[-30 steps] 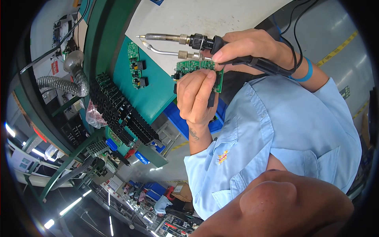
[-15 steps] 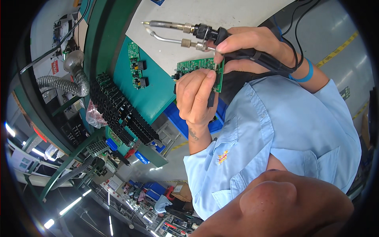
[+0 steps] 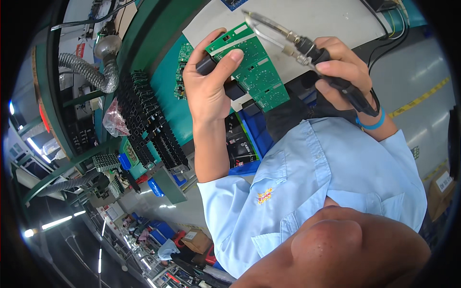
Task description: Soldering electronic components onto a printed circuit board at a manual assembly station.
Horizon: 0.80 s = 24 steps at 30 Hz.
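Observation:
My left hand grips a green circuit board by one end, thumb flat on its face and fingers behind. The face with solder points shows; black block parts stick out from its other side. In my right hand is a soldering iron with a thin curved metal tube beside its tip. The tip points up and left, above the board's far end and apart from it, as far as I can tell. A second green board lies on the teal mat, partly hidden by my left hand.
A white sheet covers part of the teal mat. Rows of black-parted boards stand at the left, near a flexible metal duct. A blue bin with a black package sits between table and body. Cables hang at right.
My left hand has turned the board over, from its component side to its solder side, and raised it leftward. My right hand has moved the soldering iron to the right, away from the left hand.

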Tool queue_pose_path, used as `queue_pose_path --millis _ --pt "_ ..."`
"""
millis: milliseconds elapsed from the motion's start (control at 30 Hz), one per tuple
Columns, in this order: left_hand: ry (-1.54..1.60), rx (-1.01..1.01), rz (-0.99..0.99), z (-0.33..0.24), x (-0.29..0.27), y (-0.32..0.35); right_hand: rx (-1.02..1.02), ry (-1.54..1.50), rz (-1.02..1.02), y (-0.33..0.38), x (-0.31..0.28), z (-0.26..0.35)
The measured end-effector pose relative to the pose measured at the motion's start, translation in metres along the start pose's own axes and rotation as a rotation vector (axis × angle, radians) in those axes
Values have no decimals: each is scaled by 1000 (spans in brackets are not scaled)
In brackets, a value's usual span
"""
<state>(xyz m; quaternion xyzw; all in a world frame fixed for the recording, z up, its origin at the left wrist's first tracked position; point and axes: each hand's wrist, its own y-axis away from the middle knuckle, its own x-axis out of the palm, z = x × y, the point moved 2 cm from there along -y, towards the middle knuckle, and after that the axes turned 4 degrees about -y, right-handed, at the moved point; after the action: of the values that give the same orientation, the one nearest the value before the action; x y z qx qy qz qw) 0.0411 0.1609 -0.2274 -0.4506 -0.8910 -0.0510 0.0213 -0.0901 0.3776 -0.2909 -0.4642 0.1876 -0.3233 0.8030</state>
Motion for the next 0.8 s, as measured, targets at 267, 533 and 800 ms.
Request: queue_pose_path --millis 267,533,800 --pt "96 -68 50 13 6 -12 -50 94 103 3 3 -6" --pt "106 -67 58 13 6 -10 -19 92 120 4 6 -7" --pt "109 -69 54 13 5 -9 -12 82 105 6 7 -8"
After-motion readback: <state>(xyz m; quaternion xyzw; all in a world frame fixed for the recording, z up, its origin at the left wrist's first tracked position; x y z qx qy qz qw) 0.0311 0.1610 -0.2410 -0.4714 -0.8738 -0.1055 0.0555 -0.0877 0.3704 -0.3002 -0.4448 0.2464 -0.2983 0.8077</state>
